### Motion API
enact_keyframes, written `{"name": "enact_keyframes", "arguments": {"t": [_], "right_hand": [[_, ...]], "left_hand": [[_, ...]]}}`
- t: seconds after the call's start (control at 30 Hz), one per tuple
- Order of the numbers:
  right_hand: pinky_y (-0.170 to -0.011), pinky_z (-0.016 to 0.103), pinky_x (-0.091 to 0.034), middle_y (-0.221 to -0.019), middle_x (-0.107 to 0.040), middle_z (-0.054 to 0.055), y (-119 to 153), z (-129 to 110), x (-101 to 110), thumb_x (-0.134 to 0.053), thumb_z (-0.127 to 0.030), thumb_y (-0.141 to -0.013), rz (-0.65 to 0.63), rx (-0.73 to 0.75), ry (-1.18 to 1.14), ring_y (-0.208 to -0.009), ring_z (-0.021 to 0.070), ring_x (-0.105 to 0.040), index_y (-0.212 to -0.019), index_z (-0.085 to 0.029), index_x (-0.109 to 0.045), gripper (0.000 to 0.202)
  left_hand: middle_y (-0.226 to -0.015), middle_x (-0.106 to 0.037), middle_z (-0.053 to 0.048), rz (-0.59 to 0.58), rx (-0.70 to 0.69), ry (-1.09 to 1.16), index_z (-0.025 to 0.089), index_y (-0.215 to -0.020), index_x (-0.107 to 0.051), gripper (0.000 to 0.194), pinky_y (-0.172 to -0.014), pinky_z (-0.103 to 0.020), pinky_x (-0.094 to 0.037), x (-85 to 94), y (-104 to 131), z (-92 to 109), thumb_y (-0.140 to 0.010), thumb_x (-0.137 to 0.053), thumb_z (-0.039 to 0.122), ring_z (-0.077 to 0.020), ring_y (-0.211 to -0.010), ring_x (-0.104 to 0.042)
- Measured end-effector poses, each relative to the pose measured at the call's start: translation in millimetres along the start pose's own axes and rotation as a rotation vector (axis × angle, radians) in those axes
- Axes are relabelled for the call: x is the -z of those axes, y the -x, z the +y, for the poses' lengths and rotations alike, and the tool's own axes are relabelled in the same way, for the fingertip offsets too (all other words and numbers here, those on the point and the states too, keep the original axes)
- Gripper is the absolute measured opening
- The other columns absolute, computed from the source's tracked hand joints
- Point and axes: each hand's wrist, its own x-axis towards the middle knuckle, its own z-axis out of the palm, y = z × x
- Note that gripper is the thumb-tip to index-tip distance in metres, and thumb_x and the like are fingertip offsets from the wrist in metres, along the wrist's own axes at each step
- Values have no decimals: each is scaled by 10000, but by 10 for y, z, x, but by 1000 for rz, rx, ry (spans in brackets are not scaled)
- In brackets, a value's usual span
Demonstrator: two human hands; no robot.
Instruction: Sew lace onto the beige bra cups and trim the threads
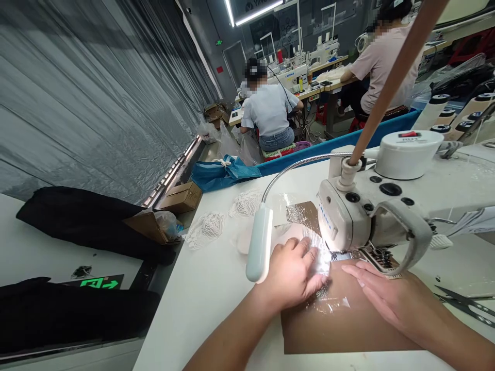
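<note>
My left hand bears down on a piece of white lace fabric, its fingers curled onto the cloth and the thumb at the near edge. Just beyond the cloth is the head of a white sewing machine; the needle area is partly hidden. Flat on a brown sheet rests my right hand, fingers stretched out towards the presser foot and holding nothing. Clear, shiny film shows on the sheet between the hands. A patterned brown piece lies behind the left hand.
A lamp on a bendable neck hangs close to my left forearm. Black scissors lie at the right. White lace pieces lie on the table's left side. Beyond a blue cloth trough, two people sit at other machines.
</note>
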Motion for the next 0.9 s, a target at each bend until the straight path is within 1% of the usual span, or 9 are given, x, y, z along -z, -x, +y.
{"name": "enact_keyframes", "arguments": {"t": [0.07,0.1,0.17,0.2,0.27,0.37,0.5,0.63,0.9], "right_hand": [[-656,321,-565,-1008,-754,68,-26,21,43,-421,-161,-898,13,28,39,-895,242,-718,-1129,-250,-683,360],[-628,310,-557,-987,-757,68,-34,33,56,-417,-164,-901,20,40,52,-872,238,-721,-1132,-241,-677,356],[-604,298,-541,-978,-757,63,-37,52,66,-416,-159,-902,30,45,55,-847,231,-721,-1167,-232,-655,364],[-609,296,-534,-987,-753,62,-33,56,69,-418,-152,-901,21,49,45,-846,227,-719,-1189,-230,-639,371],[-619,289,-510,-949,-740,52,-21,49,80,-419,-136,-904,-34,87,-3,-808,206,-705,-1200,-232,-616,368],[-613,297,-440,-791,-665,18,-1,-1,116,-399,-134,-940,-157,153,-102,-690,178,-635,-1119,-241,-616,301],[-622,323,-350,-784,-599,25,20,-75,144,-398,-129,-951,-242,198,-165,-681,184,-559,-1080,-222,-616,269],[-630,329,-325,-778,-589,26,40,-90,129,-420,-128,-941,-242,202,-182,-692,187,-534,-976,-214,-634,234],[-675,347,-336,-809,-624,22,79,-99,112,-452,-138,-942,-184,194,-191,-737,202,-558,-1031,-220,-651,232]], "left_hand": [[-1259,-607,-127,-69,25,52,158,-1271,-573,489,-793,-414,-524,84,56,64,-947,-467,508,-293,-998,-589],[-1200,-632,-115,-83,21,75,161,-1244,-589,450,-775,-394,-530,104,76,92,-954,-459,481,-272,-950,-601],[-1115,-656,-98,-68,-6,104,169,-1185,-612,383,-772,-375,-530,91,92,134,-970,-438,434,-247,-909,-603],[-1109,-656,-92,-46,-24,111,172,-1168,-614,362,-784,-373,-526,62,89,149,-975,-430,417,-241,-914,-597],[-1157,-645,-81,2,-62,111,181,-1173,-606,340,-821,-386,-512,-21,71,171,-979,-431,398,-241,-957,-577],[-1308,-593,-70,42,-90,99,189,-1251,-567,369,-874,-425,-485,-137,46,205,-967,-465,402,-260,-1044,-545],[-1360,-567,-78,50,-77,94,179,-1302,-535,431,-849,-453,-478,-192,37,254,-965,-458,435,-284,-1057,-530],[-1365,-564,-65,46,-64,99,189,-1317,-522,449,-833,-457,-475,-179,34,265,-958,-459,451,-278,-1036,-524],[-1362,-564,-69,47,-65,110,196,-1329,-507,462,-846,-452,-459,-176,10,251,-945,-482,451,-280,-1027,-524]]}}
